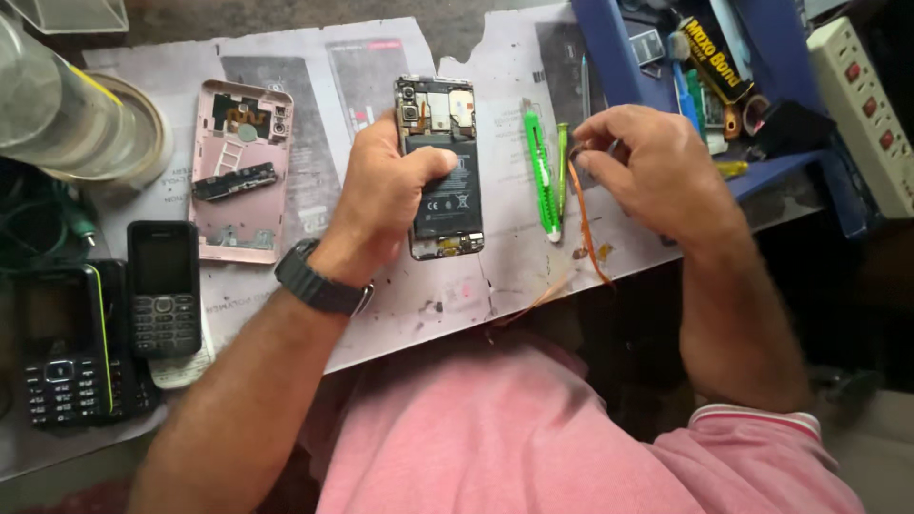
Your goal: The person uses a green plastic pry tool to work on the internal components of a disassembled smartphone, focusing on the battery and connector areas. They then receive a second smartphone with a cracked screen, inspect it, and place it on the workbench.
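Pink shirt (495, 438) below; left hand (386, 190) has its grip closed around opened phone (440, 167) above desk (447, 295), back cover (243, 171) already off, battery still seated; right hand (657, 167) pinches orange strip (586, 224) beside green tool (541, 181).

Two keypad phones (164, 287), one opened smartphone (440, 171), one pink back cover (240, 171), two green tools (541, 181).

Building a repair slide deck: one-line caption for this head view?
Left hand grips an opened smartphone; right hand pinches an orange strip beside it.
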